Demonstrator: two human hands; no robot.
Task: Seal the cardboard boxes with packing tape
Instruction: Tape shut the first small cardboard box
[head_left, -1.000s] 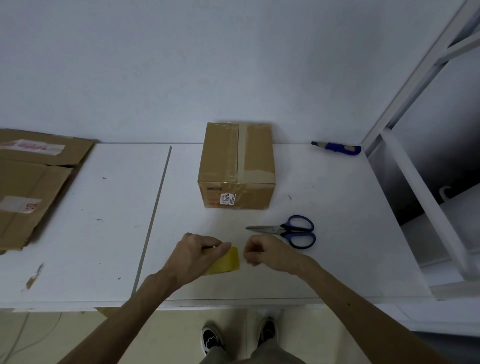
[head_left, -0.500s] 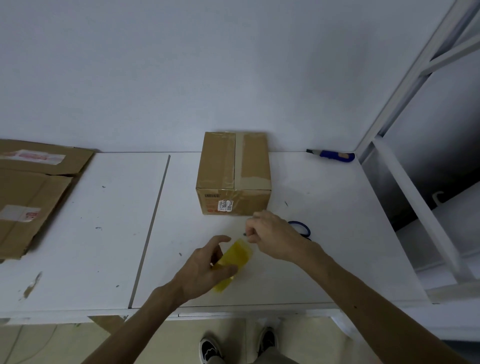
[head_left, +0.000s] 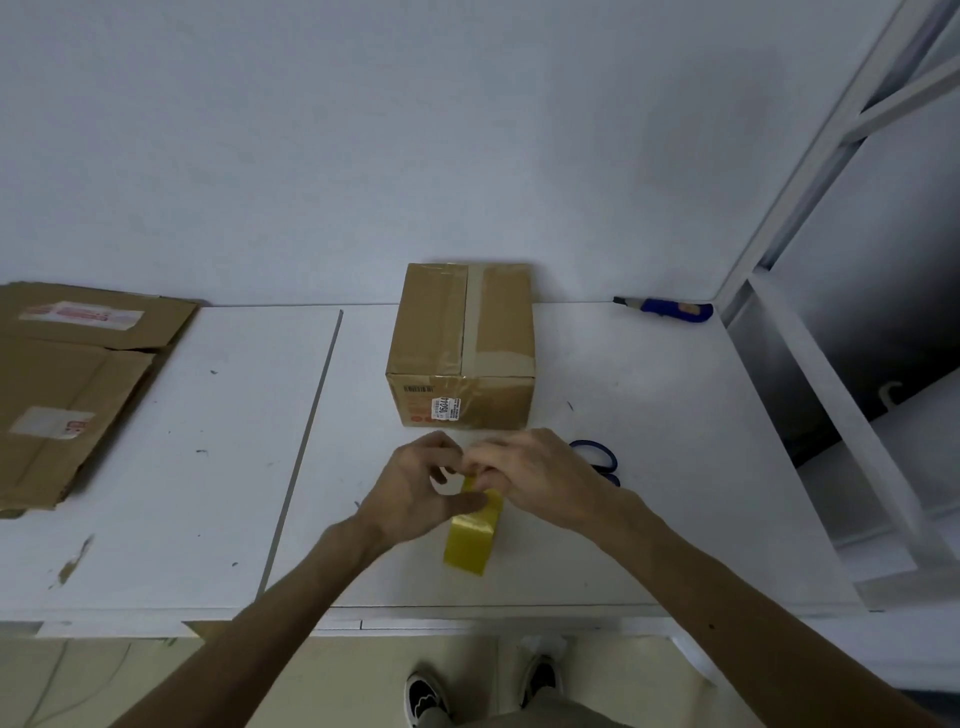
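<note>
— Anything different from 0.5 s ago?
— Closed up. Left hand (head_left: 415, 493) and right hand (head_left: 540, 478) apart then, now touching at the knuckles, low over the bench (head_left: 649, 493), just in front of the cardboard box (head_left: 462, 343).
— And the tape?
— Yellow tape roll (head_left: 470, 540) held on edge under both hands, lower part pointing toward the near edge of the bench, apart from the box. Tilted in the left hand alone 0.5 s ago. Impossible to tell whether resting on the bench or hanging just above it.
— Fingers?
— Left: thumb and fingers curled round the roll's upper part, clamped on it. Right: fingers (head_left: 498, 452) bunched together, curled down onto the roll's top rim, pinching there. Too blurred to tell whether any loose tape end is lifted.
— Box moved?
— No. Same spot against the wall, flaps down, brown tape strip (head_left: 475, 312) along the top seam, white label (head_left: 445, 406) on the front face.
— Scissors?
— Blue-handled scissors (head_left: 597, 454) in full view 1 s ago, now mostly hidden behind the right hand; only the handle loops showing.
— Anything else?
— Blue utility knife (head_left: 662, 309) at the back right by the wall, flattened cardboard (head_left: 67, 384) at the far left of the bench, both where seen before.
</note>
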